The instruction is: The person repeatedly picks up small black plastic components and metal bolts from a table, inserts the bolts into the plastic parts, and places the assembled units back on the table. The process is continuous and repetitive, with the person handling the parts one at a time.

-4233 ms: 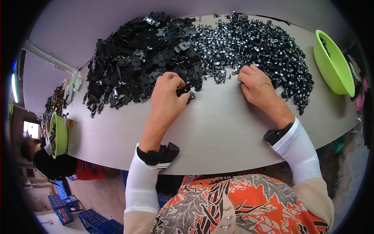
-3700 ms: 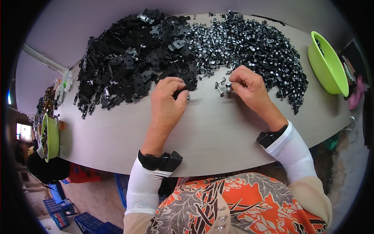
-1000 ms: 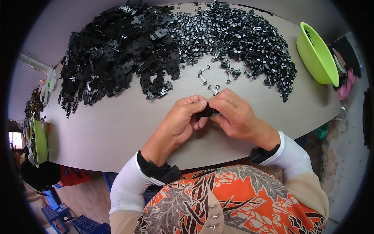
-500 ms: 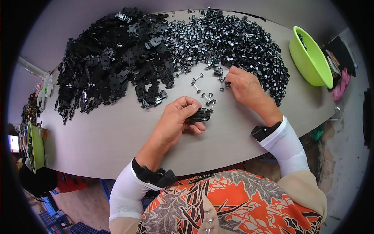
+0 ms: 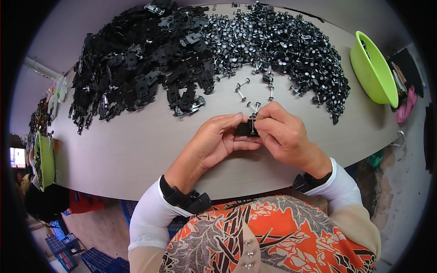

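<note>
A black car base (image 5: 242, 130) is held low above the table (image 5: 114, 159) by the L hand (image 5: 214, 142); the thumb is laid along the top, the other fingers are bent beneath, closed on the part. At the base's right end a wheel axle (image 5: 253, 126) is pinched by the R hand (image 5: 291, 134), w/ thumb and forefinger brought narrow. The tips are partly hidden, so whether the axle is seated cannot be told.

Poss. the axle could be tilted or dropped, b/c only a small shaft is offered to the fingertips. If it is pressed unevenly, one end might be left unseated. The base could also be twisted, if the L grip is too loose.

Just beyond the fingertips, loose axles (image 5: 243, 83) are scattered; the nearest ones lie close to the R forefinger and could be knocked, e.g. by a quick reach. Farther away, the table is covered by a pile of black bases (image 5: 136, 63) on the left and a pile of axles (image 5: 273, 45) on the right, which are met in the middle, so mixing is poss. A green basin (image 5: 375, 75) is placed at the far right, another basin (image 5: 45, 164) at the far left.
</note>
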`<move>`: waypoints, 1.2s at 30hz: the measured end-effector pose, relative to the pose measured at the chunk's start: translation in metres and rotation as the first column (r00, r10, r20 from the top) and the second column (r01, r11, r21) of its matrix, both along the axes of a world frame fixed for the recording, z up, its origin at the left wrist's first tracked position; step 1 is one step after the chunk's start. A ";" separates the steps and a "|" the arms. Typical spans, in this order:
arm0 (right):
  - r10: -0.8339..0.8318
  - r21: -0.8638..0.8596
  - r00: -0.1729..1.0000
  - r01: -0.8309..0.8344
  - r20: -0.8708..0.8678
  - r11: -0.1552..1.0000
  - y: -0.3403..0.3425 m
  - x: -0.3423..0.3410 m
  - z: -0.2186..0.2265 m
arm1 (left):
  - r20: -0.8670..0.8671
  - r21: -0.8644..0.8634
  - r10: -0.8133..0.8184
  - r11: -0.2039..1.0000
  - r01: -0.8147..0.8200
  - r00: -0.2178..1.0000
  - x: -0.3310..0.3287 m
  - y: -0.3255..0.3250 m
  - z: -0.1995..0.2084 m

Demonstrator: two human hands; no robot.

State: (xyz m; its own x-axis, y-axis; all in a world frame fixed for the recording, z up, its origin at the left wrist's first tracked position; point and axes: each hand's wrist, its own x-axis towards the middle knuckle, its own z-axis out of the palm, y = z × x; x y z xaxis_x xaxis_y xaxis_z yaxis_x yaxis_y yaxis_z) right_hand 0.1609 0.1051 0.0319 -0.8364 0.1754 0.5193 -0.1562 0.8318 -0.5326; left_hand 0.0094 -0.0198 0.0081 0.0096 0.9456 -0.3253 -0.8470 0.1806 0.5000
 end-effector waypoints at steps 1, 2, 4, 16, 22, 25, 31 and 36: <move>0.004 -0.019 0.999 -0.005 -0.042 1.000 0.000 -0.001 0.000 | 0.001 0.012 0.004 1.000 -0.004 1.000 0.000 0.000 0.000; 0.007 -0.038 0.996 -0.011 -0.085 0.999 0.000 -0.001 0.000 | 0.002 0.024 0.007 1.000 -0.007 1.000 0.001 -0.001 0.001; 0.021 -0.015 0.998 -0.022 -0.063 1.000 -0.002 -0.002 0.001 | -0.037 0.019 0.016 1.000 -0.015 0.999 0.003 -0.001 0.002; -0.009 0.011 0.995 0.007 0.100 1.000 -0.012 -0.005 0.003 | -0.273 -0.005 0.034 0.999 -0.036 0.961 0.009 -0.005 -0.003; -0.067 -0.033 0.997 0.069 0.046 0.997 -0.019 -0.003 -0.001 | -0.387 -0.002 0.084 0.996 -0.092 0.918 0.018 -0.006 0.008; -0.037 -0.086 0.999 0.037 0.004 0.996 -0.020 -0.004 0.000 | -0.468 -0.019 0.072 0.996 -0.092 0.881 0.017 -0.008 0.012; 0.227 -0.185 0.973 -0.215 0.045 0.959 -0.031 -0.005 0.002 | -0.633 -0.106 0.032 0.986 -0.127 0.773 0.010 -0.034 0.011; 0.056 -0.114 0.990 -0.042 0.126 0.993 0.005 -0.006 -0.001 | -0.653 -0.106 0.130 0.960 -0.260 0.746 -0.002 -0.091 0.038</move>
State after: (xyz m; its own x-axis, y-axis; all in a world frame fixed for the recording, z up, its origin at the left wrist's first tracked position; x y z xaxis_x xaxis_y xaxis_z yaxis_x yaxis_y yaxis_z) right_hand 0.1553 0.1104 0.0309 -0.9040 0.1827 0.3865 -0.1196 0.7598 -0.6390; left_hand 0.0070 -0.1106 0.0461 -0.4385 0.8275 -0.3506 -0.3722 0.1879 0.9089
